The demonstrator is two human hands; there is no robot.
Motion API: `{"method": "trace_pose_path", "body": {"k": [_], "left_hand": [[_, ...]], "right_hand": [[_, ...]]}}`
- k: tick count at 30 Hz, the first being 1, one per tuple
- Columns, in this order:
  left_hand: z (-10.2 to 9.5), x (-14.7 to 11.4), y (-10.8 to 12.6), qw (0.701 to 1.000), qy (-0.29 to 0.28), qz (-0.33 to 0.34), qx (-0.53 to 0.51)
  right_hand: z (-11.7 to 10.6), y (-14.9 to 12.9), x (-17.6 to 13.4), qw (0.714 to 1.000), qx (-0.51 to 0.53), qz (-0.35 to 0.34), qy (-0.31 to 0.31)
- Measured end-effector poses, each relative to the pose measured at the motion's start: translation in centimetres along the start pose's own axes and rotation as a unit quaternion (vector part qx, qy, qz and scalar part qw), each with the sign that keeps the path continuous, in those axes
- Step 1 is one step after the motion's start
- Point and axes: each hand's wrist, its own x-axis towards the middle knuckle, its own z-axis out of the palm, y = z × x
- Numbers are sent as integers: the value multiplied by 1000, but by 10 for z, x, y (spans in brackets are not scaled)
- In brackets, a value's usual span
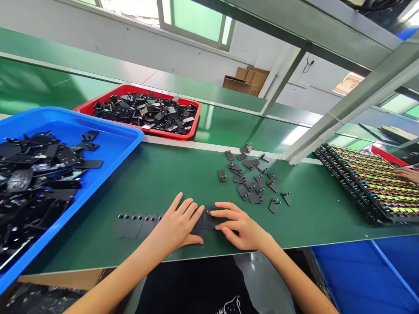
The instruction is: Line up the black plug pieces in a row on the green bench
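Nearest, the left hand (pixel 180 221) lies flat, fingers extended, over a row of black plates (pixel 133 227) on the green table (pixel 183 174), hiding part of it; the right hand (pixel 238 226) has bent, parted fingers at the row's right end, though whether it pinches a plate I cannot tell. At least 5 plates show aligned, so the row seems partly formed; the scattered plates (pixel 222 175) beyond, roughly 20, look not yet lined up. Left, the blue tray (pixel 113 135) is cut off; behind, the red tray (pixel 198 114) holds parts too jumbled to count.
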Motion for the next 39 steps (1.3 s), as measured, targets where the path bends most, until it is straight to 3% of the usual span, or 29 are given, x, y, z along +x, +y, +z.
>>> {"method": "trace_pose_path", "body": {"k": [2,4,6,8,11,15,27,33,36,39], "left_hand": [[-1,3,1,1000,10,-12,-4],[-2,16,5,1000,8,-10,-9],[-1,40,10,1000,-5,19,-24],[3,72,13,996,-22,67,-48],[14,118,15,988,-34,134,-68],[24,141,20,983,-51,168,-58],[28,144,43,988,-69,138,-20],[10,77,100,992,-60,112,17],[-1,47,120,996,-61,60,8],[-5,33,128,998,-58,-28,12]], "right_hand": [[-12,6,-15,993,-56,64,80],[-21,12,-33,966,-158,156,136],[-23,16,-49,937,-242,216,128],[-20,15,-64,934,-268,221,86],[-15,3,-82,957,-216,185,47],[-18,-15,-103,975,-143,163,40],[-12,-12,-126,966,-136,193,106],[-8,-21,-128,968,-133,184,103],[-4,-26,-126,972,-124,179,91],[-1,-30,-118,979,-107,162,69]]}}
